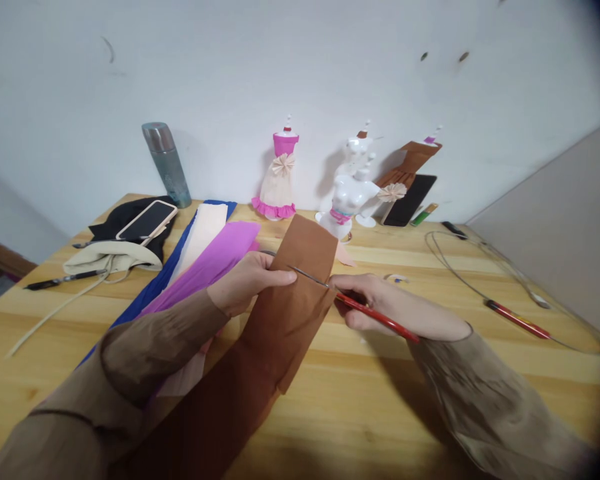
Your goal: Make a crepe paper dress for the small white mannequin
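Observation:
My left hand [247, 280] pinches the left edge of a folded strip of brown crepe paper [293, 300], its thumb lying on top. The strip's far end stands up over the table, and its long tail runs down toward me. In my right hand [367, 300] is a pair of red-handled scissors [375, 317]. A thin metal blade lies across the paper from the right edge, its tip close to my left thumb. Purple crepe paper [205, 267], with cream and blue strips beside it, lies left of my left hand.
Small mannequins stand along the wall: one in a pink and cream dress [280, 173], a bare white one [350, 193], one in brown [413, 160]. A bottle [167, 163] and phone [147, 220] are back left; a red-handled corded tool [517, 319] lies right.

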Tool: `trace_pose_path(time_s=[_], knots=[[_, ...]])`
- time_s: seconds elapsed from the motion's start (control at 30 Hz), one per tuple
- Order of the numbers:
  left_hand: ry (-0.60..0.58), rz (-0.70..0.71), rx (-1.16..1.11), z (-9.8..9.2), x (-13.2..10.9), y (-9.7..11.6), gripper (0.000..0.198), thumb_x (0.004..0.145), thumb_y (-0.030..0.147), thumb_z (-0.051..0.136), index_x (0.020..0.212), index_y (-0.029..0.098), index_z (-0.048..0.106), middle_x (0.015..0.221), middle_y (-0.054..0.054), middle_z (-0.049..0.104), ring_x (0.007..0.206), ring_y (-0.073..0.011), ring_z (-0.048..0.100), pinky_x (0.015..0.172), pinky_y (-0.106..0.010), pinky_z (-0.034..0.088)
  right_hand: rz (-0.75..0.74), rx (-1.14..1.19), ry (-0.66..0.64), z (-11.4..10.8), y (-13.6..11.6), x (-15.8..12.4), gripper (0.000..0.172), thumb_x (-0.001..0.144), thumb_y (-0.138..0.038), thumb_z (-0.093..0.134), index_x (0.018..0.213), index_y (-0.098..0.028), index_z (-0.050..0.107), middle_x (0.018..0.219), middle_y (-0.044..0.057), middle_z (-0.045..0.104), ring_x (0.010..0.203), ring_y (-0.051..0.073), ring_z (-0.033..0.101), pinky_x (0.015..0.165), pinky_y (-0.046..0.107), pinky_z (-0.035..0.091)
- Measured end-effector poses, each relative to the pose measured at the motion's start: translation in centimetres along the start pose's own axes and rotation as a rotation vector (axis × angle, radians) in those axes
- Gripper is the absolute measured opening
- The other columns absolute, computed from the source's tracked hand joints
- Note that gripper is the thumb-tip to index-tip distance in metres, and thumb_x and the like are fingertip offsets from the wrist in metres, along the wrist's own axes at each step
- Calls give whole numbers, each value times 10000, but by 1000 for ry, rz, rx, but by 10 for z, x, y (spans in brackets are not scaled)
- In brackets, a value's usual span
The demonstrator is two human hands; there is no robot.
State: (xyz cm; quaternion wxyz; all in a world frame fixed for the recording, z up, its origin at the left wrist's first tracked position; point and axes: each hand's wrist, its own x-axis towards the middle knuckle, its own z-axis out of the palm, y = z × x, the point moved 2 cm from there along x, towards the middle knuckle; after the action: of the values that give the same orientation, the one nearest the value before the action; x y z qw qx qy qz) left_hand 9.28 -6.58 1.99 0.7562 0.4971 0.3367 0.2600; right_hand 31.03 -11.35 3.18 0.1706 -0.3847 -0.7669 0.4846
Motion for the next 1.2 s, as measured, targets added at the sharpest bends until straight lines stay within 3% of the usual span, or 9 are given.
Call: trace_pose_path(time_s=[0.2,0.57,0.9,1.2], knots=[[46,2,5,1,0,-2,279,643,322,820,799,95,776,818,-110,767,735,-214,697,757,-329,523,3,23,21,1,2,1,583,779,-712,615,926,-148,593,661,-55,401,565,86,314,501,231,263],[123,46,29,3,0,-2,223,616,307,835,704,129,735,710,-62,737,709,-230,691,691,-329,522,17,80,2,3,3,2,519,783,-639,672,924,-146,598,656,-58,391,567,86,304,492,229,258],[122,40,53,2,1,-4,211,621,314,823,679,138,723,695,-48,731,716,-237,694,706,-345,534,-30,66,38,1,6,5,365,813,-474,720,977,-156,650,649,-60,407,567,84,300,506,226,280],[95,21,-2,3,1,-4,248,603,304,845,713,111,736,722,-81,738,724,-235,696,720,-348,526,43,19,88,-1,12,5,451,726,-551,766,942,-159,708,618,-54,418,566,95,295,504,238,276]])
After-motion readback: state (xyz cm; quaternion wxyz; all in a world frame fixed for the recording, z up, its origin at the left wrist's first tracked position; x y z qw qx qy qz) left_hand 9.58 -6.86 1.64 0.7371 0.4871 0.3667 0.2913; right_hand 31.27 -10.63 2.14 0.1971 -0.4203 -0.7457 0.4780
